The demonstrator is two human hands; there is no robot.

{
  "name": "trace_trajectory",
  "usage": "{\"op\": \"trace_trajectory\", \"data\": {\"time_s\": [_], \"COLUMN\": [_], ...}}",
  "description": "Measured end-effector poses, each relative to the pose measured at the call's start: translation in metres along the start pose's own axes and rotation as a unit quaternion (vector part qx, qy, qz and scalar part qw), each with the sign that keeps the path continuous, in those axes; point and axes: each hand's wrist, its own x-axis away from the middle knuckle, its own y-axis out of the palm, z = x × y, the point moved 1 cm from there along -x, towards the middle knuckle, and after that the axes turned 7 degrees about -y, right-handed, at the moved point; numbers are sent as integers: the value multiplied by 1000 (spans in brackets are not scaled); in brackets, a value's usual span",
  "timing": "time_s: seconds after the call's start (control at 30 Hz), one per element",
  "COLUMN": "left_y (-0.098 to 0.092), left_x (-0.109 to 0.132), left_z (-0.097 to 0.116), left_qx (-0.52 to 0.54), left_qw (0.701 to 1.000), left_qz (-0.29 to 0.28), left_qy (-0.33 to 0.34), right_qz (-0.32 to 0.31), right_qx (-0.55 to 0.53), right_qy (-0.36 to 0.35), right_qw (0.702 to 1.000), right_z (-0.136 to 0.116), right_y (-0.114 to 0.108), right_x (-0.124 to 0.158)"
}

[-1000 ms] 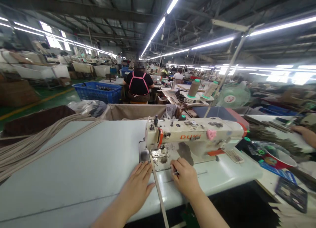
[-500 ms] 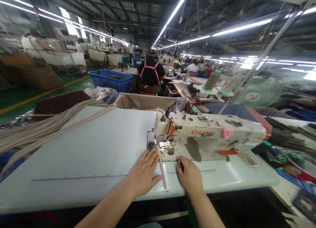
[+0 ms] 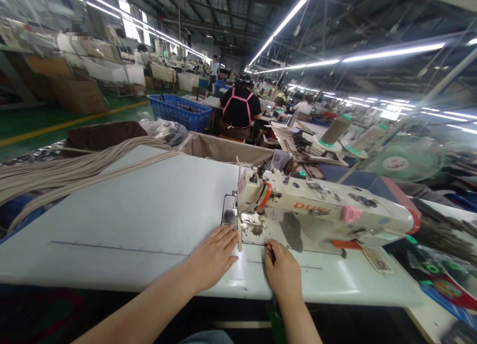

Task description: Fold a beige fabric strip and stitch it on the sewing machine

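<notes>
My left hand [image 3: 215, 254] lies flat on the white sewing table [image 3: 149, 200], fingers stretched out and fingertips beside a narrow beige strip [image 3: 239, 239]. The strip runs under the head of a sewing machine [image 3: 298, 195], and its far end sticks up behind the head. To the right of the strip, my right hand [image 3: 283, 270] rests at the front edge of the machine's stained bed [image 3: 274, 230]. Its fingers are curled in; a dark spot shows between them, but what they hold, if anything, is hidden.
Long beige strips [image 3: 82, 170] lie in a bundle over the table's left side. Behind the table stands a fabric-lined bin [image 3: 223, 148], then a blue basket [image 3: 181, 113] and a seated person [image 3: 238, 110]. Thread cones [image 3: 336, 130] and a fan [image 3: 408, 160] stand at right.
The strip has slid away from me through the machine, so its near end is shorter and more of it rises behind. Both hands stay in about the same place; the view has tilted slightly.
</notes>
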Motion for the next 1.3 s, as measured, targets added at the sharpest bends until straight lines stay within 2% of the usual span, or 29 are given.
{"op": "trace_trajectory", "data": {"time_s": [0.2, 0.47, 0.9, 1.3], "left_y": [7, 18, 13, 12], "left_x": [-3, -20, -37, -41], "left_z": [-4, -18, -26, -27], "left_qx": [-5, 24, -2, -16], "left_qw": [1000, 999, 999, 998], "left_qz": [-19, -13, -23, -36], "left_qy": [-11, -23, -42, -57], "right_qz": [4, 4, 4, 16], "right_qx": [-1, 4, -2, 18], "right_qy": [-2, 0, 4, -4], "right_qw": [1000, 1000, 1000, 1000], "right_z": [0, -1, -2, -1], "right_y": [0, 0, -2, 0], "right_x": [0, 0, 0, -2]}}
